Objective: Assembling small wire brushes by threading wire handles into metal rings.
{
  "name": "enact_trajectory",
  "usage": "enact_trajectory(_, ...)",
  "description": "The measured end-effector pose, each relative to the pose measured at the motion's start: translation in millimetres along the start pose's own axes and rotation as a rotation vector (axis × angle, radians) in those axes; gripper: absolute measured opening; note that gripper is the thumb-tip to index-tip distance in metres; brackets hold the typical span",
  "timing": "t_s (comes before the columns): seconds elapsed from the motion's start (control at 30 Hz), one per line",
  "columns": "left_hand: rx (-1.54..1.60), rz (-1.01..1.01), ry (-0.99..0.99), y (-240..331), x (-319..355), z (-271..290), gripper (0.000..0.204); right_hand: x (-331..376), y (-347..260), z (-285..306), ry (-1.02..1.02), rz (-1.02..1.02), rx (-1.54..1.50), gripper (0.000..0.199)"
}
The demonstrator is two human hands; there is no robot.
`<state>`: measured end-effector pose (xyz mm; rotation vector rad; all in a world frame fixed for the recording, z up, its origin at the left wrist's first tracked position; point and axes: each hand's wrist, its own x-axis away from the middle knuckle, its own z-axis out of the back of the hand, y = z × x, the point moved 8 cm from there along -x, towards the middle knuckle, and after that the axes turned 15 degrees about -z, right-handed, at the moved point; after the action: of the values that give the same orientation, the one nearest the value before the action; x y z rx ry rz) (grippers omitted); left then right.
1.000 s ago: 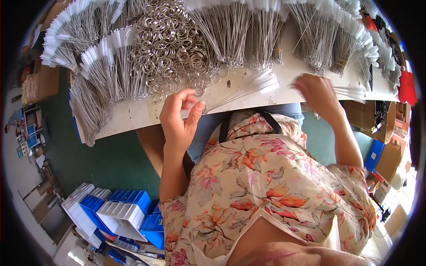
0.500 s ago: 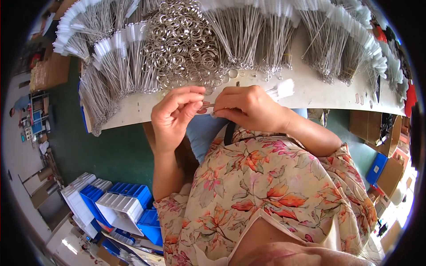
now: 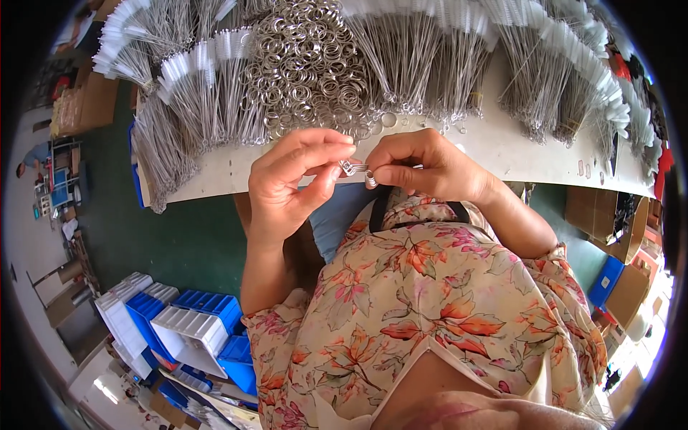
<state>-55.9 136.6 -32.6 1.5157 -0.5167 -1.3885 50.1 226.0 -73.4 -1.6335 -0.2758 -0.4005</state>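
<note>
My left hand and my right hand meet just in front of the table's near edge. Between them are thin wire brush handles, with their small end loops by my left thumb and fingertips. The fingers of my right hand are closed around these handles, its thumb and forefinger pressed together. Shiny split rings show at the tips of that thumb and forefinger; how many is too small to tell. My right hand hides most of the brushes' bristle ends.
A heap of split rings lies on the pale table. Bundles of white-bristled wire brushes stand left and right of it. Blue and white bins are at lower left, cardboard boxes at right.
Both hands have shifted slightly right in the picture. My right hand has turned, so rings and wire loops now show between the hands; the white bristles beyond it are mostly hidden.
</note>
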Motion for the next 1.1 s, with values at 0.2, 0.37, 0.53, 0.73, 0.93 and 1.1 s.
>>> enact_trajectory(0.2, -0.064, -0.04, -0.029, 4, -2, -1, 0.028, -1, 4, 0, -0.012, -0.001, -0.012, 0.015)
enact_trajectory(0.37, -0.036, -0.073, 0.109, 14, -6, -7, 0.031, 5, -13, 8, 0.048, 0.105, -0.161, 0.014)
enact_trajectory(0.53, -0.362, -0.36, 0.137, 45, -18, -9, 0.032, 18, -53, 12, 0.206, 0.177, -0.235, 0.015)
enact_trajectory(0.73, -0.425, -0.43, 0.135, 52, -27, -3, 0.029, 11, -54, 10, 0.222, 0.138, -0.229, 0.014)
enact_trajectory(0.93, -0.211, -0.211, 0.097, 37, -35, 3, 0.02, 10, -53, 10, 0.24, 0.189, -0.21, 0.011)
enact_trajectory(1.1, -0.385, -0.198, -0.017, 28, -30, 7, 0.011, 4, -48, 5, 0.164, 0.123, -0.274, 0.012)
